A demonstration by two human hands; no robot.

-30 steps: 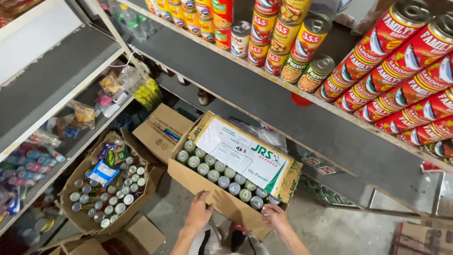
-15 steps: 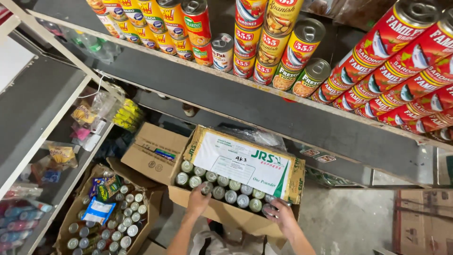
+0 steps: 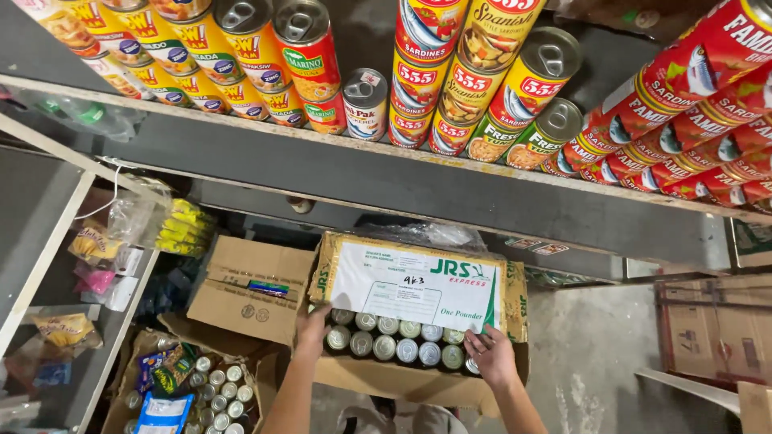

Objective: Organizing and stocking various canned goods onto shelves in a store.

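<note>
An open cardboard box (image 3: 418, 384) sits low in front of me, its flap covered by a white courier pouch (image 3: 414, 286). Rows of silver-topped cans (image 3: 396, 344) fill the box. My left hand (image 3: 312, 328) reaches into the box's left end, its fingers down among the cans. My right hand (image 3: 490, 354) rests on the cans at the right end. Whether either hand grips a can is hidden.
A grey metal shelf (image 3: 386, 181) above carries stacked red and yellow tins (image 3: 450, 72). A closed carton (image 3: 249, 288) and a second open box of cans (image 3: 217, 394) lie to the left. Snack packets hang on a rack (image 3: 104, 265) at far left. A carton (image 3: 712, 329) stands right.
The view has swung closer to the shelf. Both hands have moved from the box's front edge up into the rows of cans.
</note>
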